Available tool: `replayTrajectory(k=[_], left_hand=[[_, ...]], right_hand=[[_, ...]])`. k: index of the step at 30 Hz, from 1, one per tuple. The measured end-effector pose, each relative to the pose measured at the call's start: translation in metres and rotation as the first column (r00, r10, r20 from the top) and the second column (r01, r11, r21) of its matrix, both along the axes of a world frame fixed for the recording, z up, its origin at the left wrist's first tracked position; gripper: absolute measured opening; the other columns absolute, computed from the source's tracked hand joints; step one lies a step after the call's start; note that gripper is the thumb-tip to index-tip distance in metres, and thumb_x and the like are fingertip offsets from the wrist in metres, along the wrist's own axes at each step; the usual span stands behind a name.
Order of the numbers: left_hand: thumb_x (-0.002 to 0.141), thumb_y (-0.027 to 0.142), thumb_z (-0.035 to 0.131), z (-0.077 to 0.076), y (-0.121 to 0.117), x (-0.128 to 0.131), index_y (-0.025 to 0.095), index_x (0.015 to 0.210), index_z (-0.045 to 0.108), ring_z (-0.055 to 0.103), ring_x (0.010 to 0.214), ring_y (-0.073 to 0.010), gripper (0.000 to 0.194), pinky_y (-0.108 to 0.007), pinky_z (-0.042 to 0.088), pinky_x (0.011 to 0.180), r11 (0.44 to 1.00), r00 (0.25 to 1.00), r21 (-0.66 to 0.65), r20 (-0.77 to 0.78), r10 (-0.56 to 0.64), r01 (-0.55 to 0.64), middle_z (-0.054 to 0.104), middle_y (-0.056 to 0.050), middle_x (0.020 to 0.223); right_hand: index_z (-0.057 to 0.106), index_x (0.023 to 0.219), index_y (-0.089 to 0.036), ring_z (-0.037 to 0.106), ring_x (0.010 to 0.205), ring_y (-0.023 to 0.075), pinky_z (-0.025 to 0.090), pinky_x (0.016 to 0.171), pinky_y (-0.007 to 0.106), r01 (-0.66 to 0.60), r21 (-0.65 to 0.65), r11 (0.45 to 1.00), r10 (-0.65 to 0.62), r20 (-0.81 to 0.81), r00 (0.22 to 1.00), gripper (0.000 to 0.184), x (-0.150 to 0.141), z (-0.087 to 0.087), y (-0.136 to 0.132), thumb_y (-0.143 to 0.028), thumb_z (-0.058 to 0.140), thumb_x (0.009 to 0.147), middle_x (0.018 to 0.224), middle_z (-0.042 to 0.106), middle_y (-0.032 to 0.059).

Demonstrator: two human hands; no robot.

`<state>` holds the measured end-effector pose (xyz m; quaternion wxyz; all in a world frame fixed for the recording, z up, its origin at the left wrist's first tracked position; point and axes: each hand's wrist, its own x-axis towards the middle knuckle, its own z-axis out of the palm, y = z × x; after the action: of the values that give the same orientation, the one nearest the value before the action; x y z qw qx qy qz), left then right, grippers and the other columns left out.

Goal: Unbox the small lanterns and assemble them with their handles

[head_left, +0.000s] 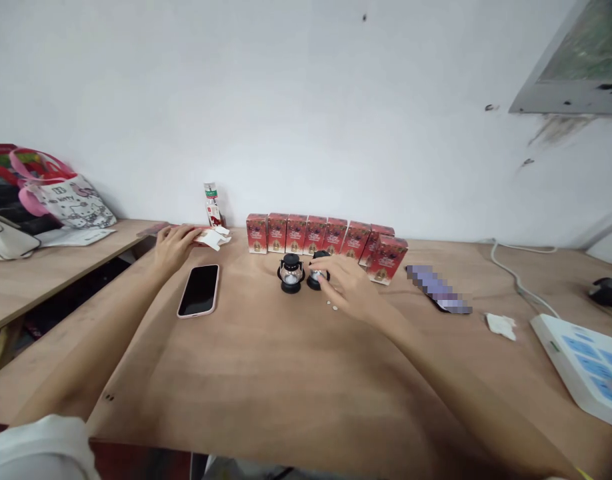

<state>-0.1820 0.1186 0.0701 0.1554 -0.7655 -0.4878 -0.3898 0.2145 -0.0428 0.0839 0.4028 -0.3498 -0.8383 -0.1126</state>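
At the back left, my left hand (176, 245) is closed over a red box lying on its side, its white end flaps (215, 238) sticking out to the right. My right hand (349, 283) has its fingers around a small black lantern (317, 282) with a clear middle, standing on the table and partly covered by the fingers. Just left of it stands a matching small lantern (291, 273), upright and untouched. Two tiny pale bits (332, 305) lie below my right hand. Behind the lanterns, several red printed boxes (307, 235) stand in a row, the rightmost one nearer me.
A phone with a pink edge (199, 291) lies between my arms. A small bottle (213, 205) stands against the wall. On the right are a blurred purple item (439, 289), crumpled white tissue (501, 326) and a white power strip (581, 363) with its cable. Bags (71, 200) sit far left.
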Motion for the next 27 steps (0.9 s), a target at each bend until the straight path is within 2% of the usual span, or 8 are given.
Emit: replayTrajectory(k=[6, 13, 15, 17, 19, 24, 26, 27], left_hand=[[0.072, 0.023, 0.057, -0.014, 0.013, -0.014, 0.018, 0.095, 0.065, 0.055, 0.108, -0.0304, 0.025, -0.048, 0.032, 0.1, 0.988, 0.999, -0.153, -0.036, 0.004, -0.009, 0.064, -0.013, 0.112], [0.072, 0.011, 0.05, 0.004, -0.015, -0.01, 0.011, 0.116, 0.052, 0.044, 0.12, -0.0275, 0.044, -0.049, 0.029, 0.104, 0.969, 0.998, -0.244, -0.055, 0.028, -0.041, 0.057, -0.008, 0.121], [0.072, 0.014, 0.052, 0.011, -0.023, 0.003, 0.01, 0.113, 0.052, 0.04, 0.122, -0.03, 0.041, -0.053, 0.024, 0.106, 0.967, 0.997, -0.253, 0.06, 0.042, -0.025, 0.056, -0.009, 0.119], [0.071, 0.019, 0.056, 0.011, -0.031, 0.024, 0.01, 0.105, 0.054, 0.035, 0.124, -0.0326, 0.036, -0.055, 0.017, 0.108, 0.952, 0.952, -0.282, 0.306, -0.027, 0.118, 0.055, -0.011, 0.117], [0.068, 0.024, 0.06, 0.004, -0.044, 0.05, 0.013, 0.1, 0.055, 0.039, 0.121, -0.0317, 0.035, -0.051, 0.021, 0.109, 0.93, 0.921, -0.298, 0.38, -0.09, 0.214, 0.055, -0.011, 0.113], [0.047, 0.025, 0.08, -0.036, -0.084, 0.126, 0.018, 0.102, 0.061, 0.052, 0.111, -0.0312, 0.058, -0.049, 0.036, 0.102, 0.735, 0.793, -0.411, 0.541, -0.279, 0.539, 0.06, -0.011, 0.113], [0.038, 0.021, 0.084, -0.049, -0.095, 0.154, 0.019, 0.103, 0.062, 0.054, 0.111, -0.0313, 0.068, -0.049, 0.038, 0.101, 0.647, 0.699, -0.405, 0.655, -0.288, 0.646, 0.061, -0.011, 0.114], [0.032, 0.016, 0.085, -0.054, -0.099, 0.166, 0.019, 0.101, 0.063, 0.056, 0.108, -0.0317, 0.072, -0.049, 0.04, 0.099, 0.602, 0.604, -0.366, 0.757, -0.251, 0.709, 0.063, -0.011, 0.112]], right_hand=[[0.059, 0.108, -0.017, 0.052, 0.108, 0.0278, 0.039, 0.09, 0.044, 0.16, 0.096, 0.982, -0.171, 0.128, 0.977, 0.027, -0.009, -0.011, 0.017, -0.017, 0.043, 0.086, 0.117, 0.061, 0.0136], [0.048, 0.127, -0.014, 0.044, 0.12, 0.0299, 0.036, 0.099, 0.045, 0.254, 0.003, 0.967, -0.247, 0.252, 0.936, 0.044, -0.019, -0.013, 0.037, -0.019, 0.051, 0.083, 0.13, 0.05, 0.0169], [0.046, 0.13, -0.016, 0.04, 0.125, 0.0326, 0.033, 0.103, 0.048, 0.25, 0.018, 0.968, -0.24, 0.342, 0.909, 0.054, -0.028, -0.018, 0.044, -0.022, 0.061, 0.078, 0.136, 0.045, 0.0176], [0.047, 0.129, -0.02, 0.036, 0.128, 0.0352, 0.031, 0.104, 0.051, 0.239, 0.047, 0.97, -0.237, 0.407, 0.882, 0.062, -0.037, -0.026, 0.05, -0.022, 0.07, 0.072, 0.139, 0.041, 0.0174], [0.051, 0.125, -0.021, 0.039, 0.126, 0.0356, 0.035, 0.102, 0.051, 0.23, 0.083, 0.97, -0.243, 0.435, 0.867, 0.057, -0.045, -0.035, 0.056, -0.02, 0.071, 0.072, 0.137, 0.044, 0.0173], [0.062, 0.106, -0.018, 0.05, 0.113, 0.0306, 0.048, 0.088, 0.045, 0.16, 0.257, 0.953, -0.251, 0.374, 0.893, 0.025, -0.049, -0.054, 0.06, -0.01, 0.05, 0.085, 0.12, 0.058, 0.0164], [0.064, 0.098, -0.016, 0.051, 0.111, 0.0299, 0.049, 0.087, 0.046, 0.08, 0.326, 0.942, -0.194, 0.332, 0.923, 0.019, -0.046, -0.057, 0.056, -0.013, 0.048, 0.086, 0.115, 0.06, 0.0159], [0.064, 0.092, -0.016, 0.05, 0.111, 0.0295, 0.049, 0.088, 0.047, 0.034, 0.352, 0.936, -0.152, 0.315, 0.937, 0.016, -0.044, -0.058, 0.052, -0.014, 0.049, 0.087, 0.112, 0.061, 0.0153]])
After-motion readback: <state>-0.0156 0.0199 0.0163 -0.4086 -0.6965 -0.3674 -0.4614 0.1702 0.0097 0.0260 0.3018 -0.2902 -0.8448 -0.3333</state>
